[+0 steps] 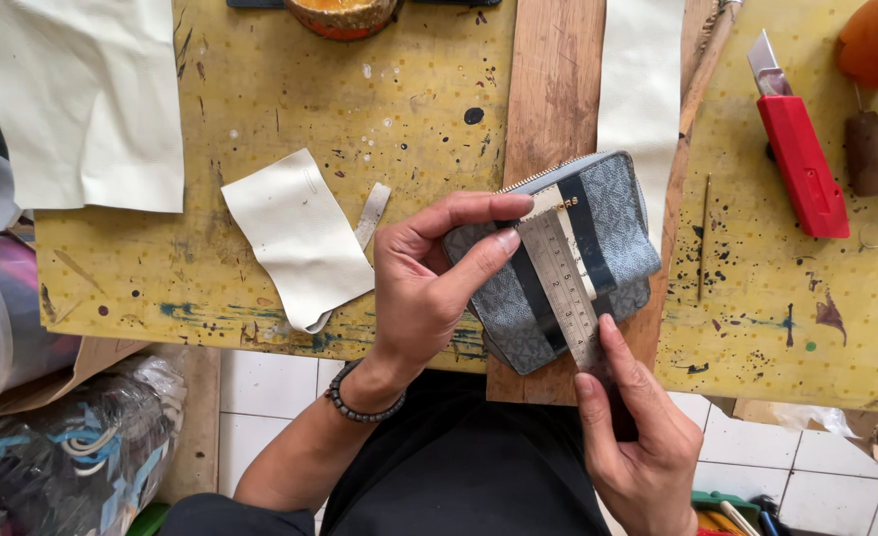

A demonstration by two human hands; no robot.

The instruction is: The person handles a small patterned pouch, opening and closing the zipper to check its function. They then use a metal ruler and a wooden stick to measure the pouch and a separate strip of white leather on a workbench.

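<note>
Here, seen from the head cam:

- Left hand (429,283): gripping the grey patterned zip pouch (617,213) from its left side, index finger stretched across the top, pinning the ruler down.
- Right hand (637,437): closed in a pinch on the lower end of the metal ruler (563,288), thumb on top.
- Ruler lies diagonally across the pouch front, beside its dark stripe.
- Pouch sits on a wooden plank (553,89) at the near edge of the yellow, paint-spotted workbench (290,99).
- Left of the hands: small cream leather scrap (298,238); larger cream sheet (91,99) further back.
- Right side, well apart: red utility knife (801,164), blade out.
</note>
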